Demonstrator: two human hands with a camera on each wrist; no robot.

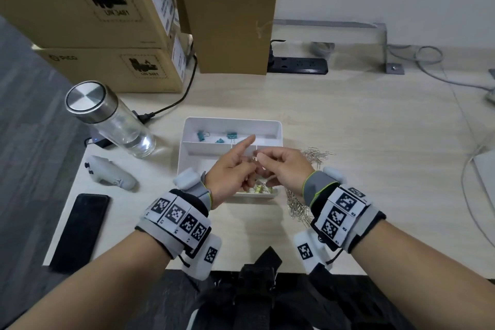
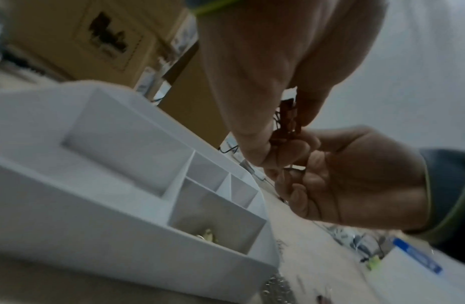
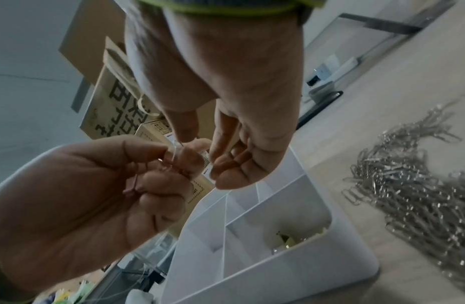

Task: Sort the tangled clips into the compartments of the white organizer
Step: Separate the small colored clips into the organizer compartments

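The white organizer [image 1: 233, 121] sits mid-table, with teal binder clips [image 1: 231, 135] in its back compartment and yellow clips [image 1: 258, 190] in the front right one. Both hands hover above it. My left hand [image 1: 241, 169] curls its fingers round a small pink clip [image 3: 174, 162], index finger pointing out straight. My right hand [image 1: 270, 166] pinches the same clip [image 2: 286, 123] between thumb and forefinger. A tangled heap of silver paper clips [image 1: 297, 206] lies just right of the organizer [image 3: 252, 277], plainly seen in the right wrist view as paper clips [image 3: 408, 185].
A glass bottle with a steel lid [image 1: 107, 118], a white controller [image 1: 112, 177] and a black phone [image 1: 80, 228] lie to the left. Cardboard boxes [image 1: 93, 8] stand at the back left, a power strip [image 1: 300, 65] behind. Cables run along the right side.
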